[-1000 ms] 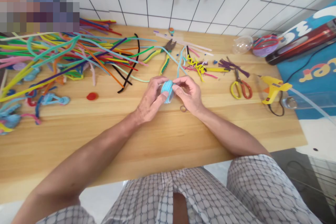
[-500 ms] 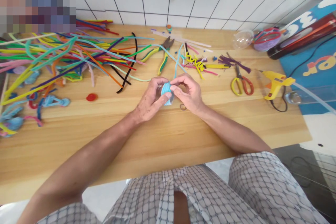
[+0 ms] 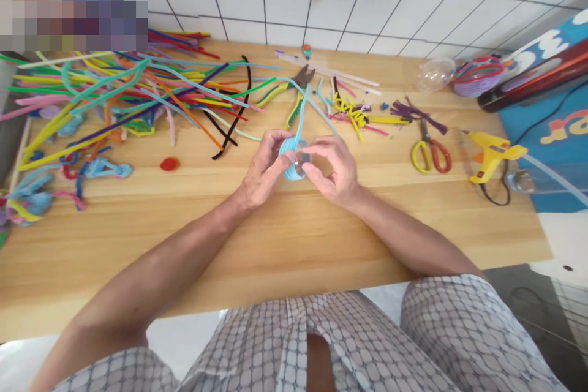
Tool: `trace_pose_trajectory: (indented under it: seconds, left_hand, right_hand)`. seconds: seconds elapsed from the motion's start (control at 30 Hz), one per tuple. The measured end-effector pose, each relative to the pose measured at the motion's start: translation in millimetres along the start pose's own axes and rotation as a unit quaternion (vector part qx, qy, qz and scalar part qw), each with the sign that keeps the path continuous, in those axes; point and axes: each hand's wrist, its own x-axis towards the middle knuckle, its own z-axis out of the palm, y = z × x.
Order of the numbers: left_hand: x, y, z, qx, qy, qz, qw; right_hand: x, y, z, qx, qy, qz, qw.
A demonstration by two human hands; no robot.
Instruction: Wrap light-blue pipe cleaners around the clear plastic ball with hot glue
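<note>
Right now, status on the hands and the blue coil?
Left hand holding light-blue coil on clear piece. Right hand at its clear side, grip unclear. Strand extends from coil, overlapping pliers in view.

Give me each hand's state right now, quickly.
Left hand: closed, holding the light-blue pipe-cleaner coil.
Right hand: fingers partly curled beside the coil; whether they grip it cannot be told.

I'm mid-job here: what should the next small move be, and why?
Probably bring the right hand up to the light-blue strand and guide it around the light-blue coil: the strand rises loose from the coil, while the left hand holds the coil.
</note>
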Motion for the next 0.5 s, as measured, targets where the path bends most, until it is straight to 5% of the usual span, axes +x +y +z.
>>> trace_pose_trajectory:
  seconds: [0.27,0.5]
  left_hand:
    - [1.3,-0.2,0.3,-0.02,0.019,-0.024,0.999]
    - [2.2,-3.0,2.0,-0.039,0.023,-0.022,0.999]
  right_hand:
    - [-1.6,3.0,3.2,-0.074,0.001,-0.108,0.991]
    - [-7.6,7.4,2.1,-0.084,-0.019,-0.092,0.992]
